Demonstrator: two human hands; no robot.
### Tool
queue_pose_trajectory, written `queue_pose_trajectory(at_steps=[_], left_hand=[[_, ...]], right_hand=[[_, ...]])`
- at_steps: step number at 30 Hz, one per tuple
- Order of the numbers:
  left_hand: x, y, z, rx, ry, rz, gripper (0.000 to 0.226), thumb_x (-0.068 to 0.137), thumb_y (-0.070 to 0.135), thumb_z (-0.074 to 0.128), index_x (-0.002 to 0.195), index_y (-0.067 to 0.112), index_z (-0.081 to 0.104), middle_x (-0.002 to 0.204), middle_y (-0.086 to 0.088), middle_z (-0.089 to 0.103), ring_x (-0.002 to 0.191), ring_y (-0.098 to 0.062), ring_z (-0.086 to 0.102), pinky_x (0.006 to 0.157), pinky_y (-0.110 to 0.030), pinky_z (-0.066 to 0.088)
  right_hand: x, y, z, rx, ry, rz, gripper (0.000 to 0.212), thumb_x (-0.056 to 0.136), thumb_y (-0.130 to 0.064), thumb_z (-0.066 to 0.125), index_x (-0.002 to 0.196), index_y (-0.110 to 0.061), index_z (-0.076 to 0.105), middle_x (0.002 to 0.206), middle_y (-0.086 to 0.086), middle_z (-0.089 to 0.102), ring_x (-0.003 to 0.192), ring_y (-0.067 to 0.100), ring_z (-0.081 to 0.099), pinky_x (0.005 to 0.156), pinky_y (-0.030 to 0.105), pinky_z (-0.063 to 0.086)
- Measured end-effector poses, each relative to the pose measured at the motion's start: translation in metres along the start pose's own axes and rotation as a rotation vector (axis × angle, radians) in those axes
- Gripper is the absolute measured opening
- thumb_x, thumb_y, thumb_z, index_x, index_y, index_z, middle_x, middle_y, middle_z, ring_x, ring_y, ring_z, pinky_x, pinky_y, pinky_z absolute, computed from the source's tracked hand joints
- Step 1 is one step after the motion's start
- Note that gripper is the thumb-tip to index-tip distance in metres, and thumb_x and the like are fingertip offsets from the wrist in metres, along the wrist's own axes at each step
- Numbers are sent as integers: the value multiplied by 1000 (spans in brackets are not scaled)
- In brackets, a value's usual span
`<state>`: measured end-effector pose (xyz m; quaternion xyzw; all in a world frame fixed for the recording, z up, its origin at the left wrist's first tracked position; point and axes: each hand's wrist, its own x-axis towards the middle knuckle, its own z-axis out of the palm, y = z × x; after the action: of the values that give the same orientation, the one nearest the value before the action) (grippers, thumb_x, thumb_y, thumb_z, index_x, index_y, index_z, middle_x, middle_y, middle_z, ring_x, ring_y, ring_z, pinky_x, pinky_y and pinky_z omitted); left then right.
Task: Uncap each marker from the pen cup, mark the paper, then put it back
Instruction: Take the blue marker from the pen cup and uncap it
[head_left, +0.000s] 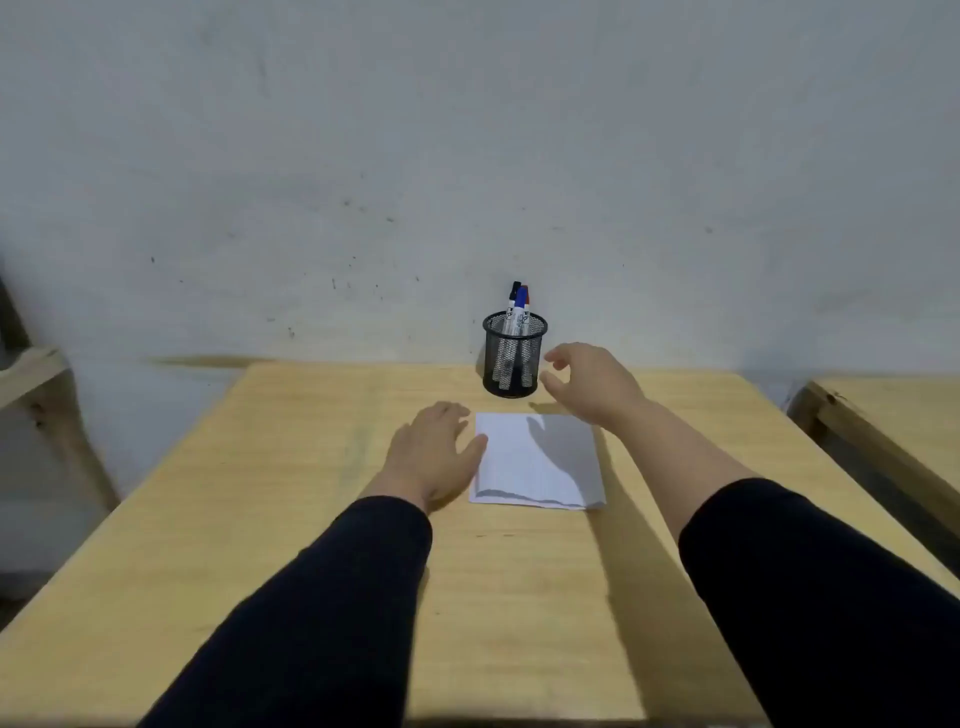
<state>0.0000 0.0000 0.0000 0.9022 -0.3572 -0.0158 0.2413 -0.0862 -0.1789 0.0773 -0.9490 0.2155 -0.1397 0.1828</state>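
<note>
A black mesh pen cup (514, 358) stands at the table's far edge near the wall. Three capped markers (519, 306) stick up out of it, with black, blue and red caps. A white sheet of paper (540, 460) lies flat in front of the cup. My left hand (436, 447) rests palm down on the table, its thumb touching the paper's left edge. My right hand (592, 382) hovers above the paper's far right corner, just right of the cup, with fingers spread and holding nothing.
The wooden table (291, 519) butts against a grey-white wall. A second wooden table (893, 415) stands to the right across a gap. A wooden frame (36, 374) stands at the left.
</note>
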Motion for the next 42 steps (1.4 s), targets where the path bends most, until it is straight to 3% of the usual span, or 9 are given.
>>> queue_pose_trajectory(at_steps=[6,14,19,22,26,34,37,40,42], left_hand=[[23,-17,20,79,-45,-29,62,92,58,30,146,27,29,158,12,18,147,-6,5,120,-48,-3],[25,-18,20,88,-30,-25,63,91,60,31,146,29,28,158,16,16,146,-2,3,120,-45,-5],[25,-18,21,79,-31,-29,64,90,60,32,146,28,29,157,16,17,146,-2,3,120,-46,-4],[25,-19,22,78,-37,-35,64,90,59,32,146,28,28,157,16,17,146,-2,3,120,-46,-5],[24,-18,20,85,-48,-42,64,91,59,31,146,28,27,158,16,17,146,-3,3,120,-46,-5],[22,-17,16,117,-133,-32,69,91,63,18,150,27,19,160,12,10,147,-6,0,120,-47,-6],[21,-13,11,0,-130,-53,64,94,59,21,149,25,23,159,8,19,147,-10,11,120,-47,-2],[27,-4,-7,-232,27,-35,52,98,45,33,146,26,28,153,4,34,140,-17,33,117,-41,23],[34,6,-27,-245,169,50,46,99,36,38,143,26,32,147,3,42,133,-19,42,108,-40,37]], right_hand=[[64,-5,12,23,186,107,31,93,-34,51,114,-20,69,119,2,66,117,27,54,97,42,44],[119,-18,35,-92,247,251,42,91,-53,50,106,-20,72,114,2,63,117,27,50,91,40,36],[122,-26,43,-118,277,313,41,89,-52,52,99,-16,70,105,3,66,113,26,50,86,40,32],[119,-28,40,-59,281,304,38,92,-49,49,99,-19,71,104,2,69,117,25,48,88,39,32],[118,-37,13,171,306,219,20,92,-39,53,82,-23,60,98,3,72,110,28,58,91,37,39],[77,-50,-28,391,348,20,20,95,-32,55,95,-12,57,88,1,62,90,25,62,83,41,50],[52,-41,-6,363,255,26,21,94,-36,53,94,-16,59,86,-1,63,89,25,64,84,44,52],[31,-30,21,343,156,40,20,94,-38,53,91,-19,59,90,1,69,90,26,65,86,46,52],[21,-25,32,340,113,43,15,93,-38,54,87,-25,56,90,0,69,92,26,65,88,46,51]])
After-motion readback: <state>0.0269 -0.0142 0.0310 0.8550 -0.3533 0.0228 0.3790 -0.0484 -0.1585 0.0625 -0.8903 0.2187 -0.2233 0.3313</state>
